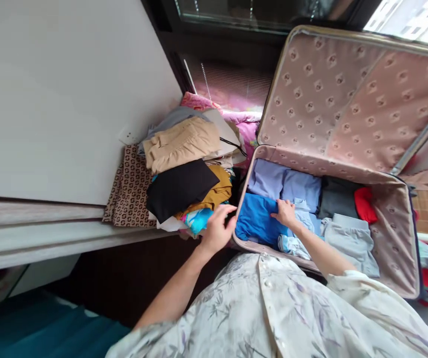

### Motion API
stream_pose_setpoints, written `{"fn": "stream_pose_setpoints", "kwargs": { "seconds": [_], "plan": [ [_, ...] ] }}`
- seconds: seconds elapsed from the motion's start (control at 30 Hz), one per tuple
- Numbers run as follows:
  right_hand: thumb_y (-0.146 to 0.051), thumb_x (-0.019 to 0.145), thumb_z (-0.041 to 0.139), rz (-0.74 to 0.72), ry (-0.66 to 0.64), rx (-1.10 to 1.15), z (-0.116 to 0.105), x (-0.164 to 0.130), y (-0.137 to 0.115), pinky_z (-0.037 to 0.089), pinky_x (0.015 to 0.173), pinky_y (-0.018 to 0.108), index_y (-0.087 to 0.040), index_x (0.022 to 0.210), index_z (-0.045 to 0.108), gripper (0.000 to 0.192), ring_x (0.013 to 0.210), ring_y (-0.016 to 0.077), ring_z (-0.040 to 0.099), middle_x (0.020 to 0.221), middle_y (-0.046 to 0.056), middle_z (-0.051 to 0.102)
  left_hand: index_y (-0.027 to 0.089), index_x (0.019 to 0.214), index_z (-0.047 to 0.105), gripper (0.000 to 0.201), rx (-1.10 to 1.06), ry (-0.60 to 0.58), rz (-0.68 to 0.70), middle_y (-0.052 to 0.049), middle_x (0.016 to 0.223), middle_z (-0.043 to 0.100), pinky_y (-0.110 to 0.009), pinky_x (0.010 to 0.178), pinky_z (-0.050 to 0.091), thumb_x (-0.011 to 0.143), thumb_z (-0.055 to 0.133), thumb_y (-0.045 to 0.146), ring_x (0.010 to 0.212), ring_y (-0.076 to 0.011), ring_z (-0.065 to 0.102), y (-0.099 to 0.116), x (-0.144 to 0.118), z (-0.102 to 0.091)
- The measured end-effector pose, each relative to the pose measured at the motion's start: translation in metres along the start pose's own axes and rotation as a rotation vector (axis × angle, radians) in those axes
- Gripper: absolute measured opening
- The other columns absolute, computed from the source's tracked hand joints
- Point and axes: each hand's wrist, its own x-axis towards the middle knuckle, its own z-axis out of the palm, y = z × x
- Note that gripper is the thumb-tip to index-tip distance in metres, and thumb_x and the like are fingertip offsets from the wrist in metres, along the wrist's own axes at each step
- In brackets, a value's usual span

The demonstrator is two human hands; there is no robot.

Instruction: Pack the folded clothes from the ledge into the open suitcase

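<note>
An open suitcase (395, 219) with a pink patterned lining holds folded clothes. My right hand (285, 214) is inside it, touching the right edge of a folded bright blue garment (257, 216), its thumb and fingers apart. Under and beside that hand lie light blue patterned clothes (303, 219). My left hand (217, 229) is just outside the suitcase's left rim, fingers curved and apart from the thumb, with nothing seen between them. Beside it a pile of clothes includes a black folded garment (180, 189), a mustard one (214, 189) and a beige one (182, 141).
Lavender garments (268, 176), a dark grey one (335, 196), a red cloth (365, 204) and light grey shorts (350, 243) lie in the suitcase. Its raised lid (348, 94) leans by the window. A brown patterned cloth (132, 191) hangs beside the white wall (60, 99).
</note>
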Motion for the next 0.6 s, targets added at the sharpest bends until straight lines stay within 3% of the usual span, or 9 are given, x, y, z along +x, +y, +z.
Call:
{"fn": "stream_pose_setpoints", "kwargs": {
  "seconds": [0.1, 0.17, 0.23, 0.3, 0.37, 0.43, 0.53, 0.6],
  "plan": [
    [-0.027, 0.085, 0.073, -0.146, 0.004, 0.045, -0.003, -0.012, -0.011, 0.044, 0.098, 0.042, -0.019, 0.122, 0.062, 0.04, 0.119, 0.0334, 0.058, 0.124, 0.016, 0.068, 0.022, 0.14, 0.058, 0.06, 0.134, -0.406, 0.189, -0.014, 0.144, 0.06, -0.049, 0.117, 0.043, 0.083, 0.077, 0.019, 0.136, -0.0302, 0.055, 0.005, 0.033, 0.066],
    [-0.024, 0.084, 0.072, -0.29, 0.04, 0.082, -0.007, -0.028, -0.012, 0.046, 0.095, 0.038, -0.018, 0.118, 0.064, 0.036, 0.112, 0.0303, 0.061, 0.119, 0.015, 0.068, 0.02, 0.144, 0.056, 0.078, 0.24, -0.616, 0.259, -0.017, 0.148, 0.058, -0.058, 0.121, 0.033, 0.072, 0.086, 0.017, 0.142, -0.0359, 0.05, 0.001, 0.052, 0.097],
    [-0.022, 0.085, 0.071, -0.379, 0.12, 0.146, -0.013, -0.051, -0.007, 0.049, 0.091, 0.037, -0.018, 0.115, 0.065, 0.031, 0.104, 0.0286, 0.063, 0.112, 0.013, 0.068, 0.02, 0.136, 0.063, 0.068, 0.242, -0.811, 0.281, -0.015, 0.129, 0.071, -0.054, 0.116, 0.039, 0.072, 0.086, 0.017, 0.127, -0.0339, 0.062, 0.002, 0.066, 0.112],
    [-0.024, 0.088, 0.069, -0.411, 0.249, 0.264, -0.023, -0.073, 0.004, 0.052, 0.087, 0.038, -0.019, 0.116, 0.065, 0.029, 0.099, 0.0271, 0.065, 0.108, 0.012, 0.067, 0.019, 0.121, 0.071, 0.042, 0.151, -0.906, 0.249, -0.008, 0.099, 0.077, -0.04, 0.098, 0.052, 0.08, 0.08, 0.022, 0.097, -0.026, 0.072, 0.012, 0.073, 0.109],
    [-0.03, 0.091, 0.068, -0.426, 0.445, 0.419, -0.04, -0.09, 0.017, 0.055, 0.09, 0.04, -0.021, 0.126, 0.062, 0.037, 0.104, 0.0276, 0.065, 0.113, 0.012, 0.066, 0.017, 0.107, 0.075, 0.026, 0.021, -0.87, 0.182, -0.004, 0.083, 0.074, -0.029, 0.079, 0.053, 0.085, 0.074, 0.031, 0.078, -0.0201, 0.07, 0.028, 0.075, 0.088],
    [-0.037, 0.091, 0.069, -0.423, 0.662, 0.576, -0.059, -0.102, 0.031, 0.055, 0.095, 0.044, -0.024, 0.139, 0.054, 0.052, 0.113, 0.0285, 0.063, 0.125, 0.013, 0.062, 0.015, 0.102, 0.075, 0.03, -0.109, -0.728, 0.065, -0.003, 0.083, 0.074, -0.026, 0.072, 0.053, 0.086, 0.073, 0.04, 0.074, -0.0179, 0.067, 0.043, 0.074, 0.053],
    [-0.043, 0.091, 0.07, -0.342, 0.864, 0.732, -0.079, -0.107, 0.058, 0.058, 0.093, 0.045, -0.027, 0.146, 0.048, 0.062, 0.11, 0.0271, 0.066, 0.126, 0.012, 0.062, 0.014, 0.106, 0.073, 0.046, -0.19, -0.332, -0.2, -0.005, 0.091, 0.076, -0.028, 0.073, 0.056, 0.079, 0.079, 0.051, 0.078, -0.0194, 0.069, 0.042, 0.068, -0.02],
    [-0.046, 0.092, 0.069, -0.252, 0.88, 0.792, -0.074, -0.103, 0.079, 0.06, 0.085, 0.042, -0.026, 0.144, 0.049, 0.059, 0.101, 0.0246, 0.068, 0.119, 0.011, 0.064, 0.014, 0.103, 0.072, 0.053, -0.132, 0.019, -0.348, -0.006, 0.091, 0.076, -0.031, 0.074, 0.058, 0.072, 0.083, 0.055, 0.077, -0.0209, 0.069, 0.019, 0.063, -0.071]
  ]
}}
